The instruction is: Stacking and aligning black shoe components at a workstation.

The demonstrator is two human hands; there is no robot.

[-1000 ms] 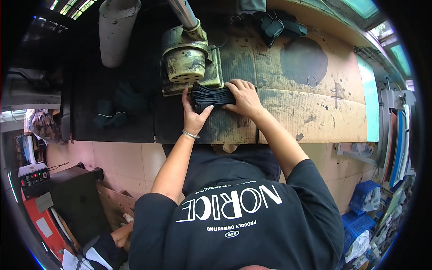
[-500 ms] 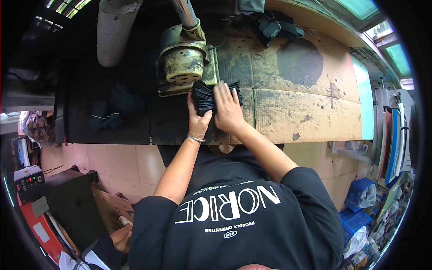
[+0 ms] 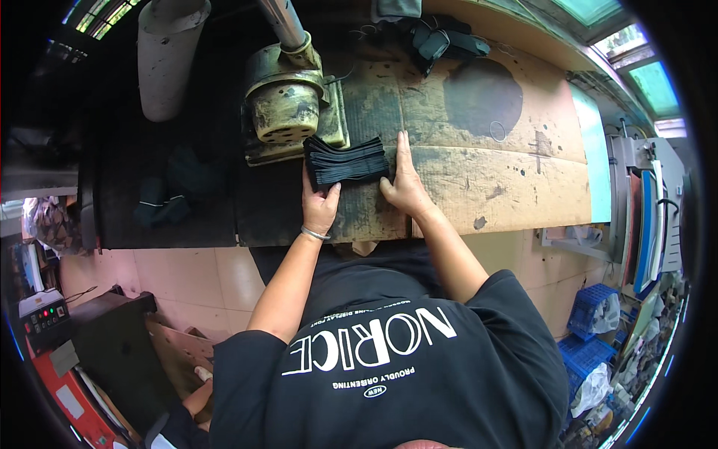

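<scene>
- worktop (image 3: pixel 516 187) is stained cardboard; a worn greenish machine (image 3: pixel 288 112) sits at the back
- stack of dark flat pieces (image 3: pixel 348 161) lies just in front of it, long axis left-right
- our left hand (image 3: pixel 320 206) pinches its near-left corner; right hand (image 3: pixel 404 183) lies flat, fingers pressed together against the right end; both equally close

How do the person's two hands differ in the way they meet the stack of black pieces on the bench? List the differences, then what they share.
The left hand grips the near left corner of the stack of black pieces, thumb on top; the right hand lies flat, fingers straight along the stack's right edge. The left hand's wrist bears a thin bracelet; the right hand's wrist is bare. Both hands touch the stack and rest on the cardboard-covered bench.
</scene>
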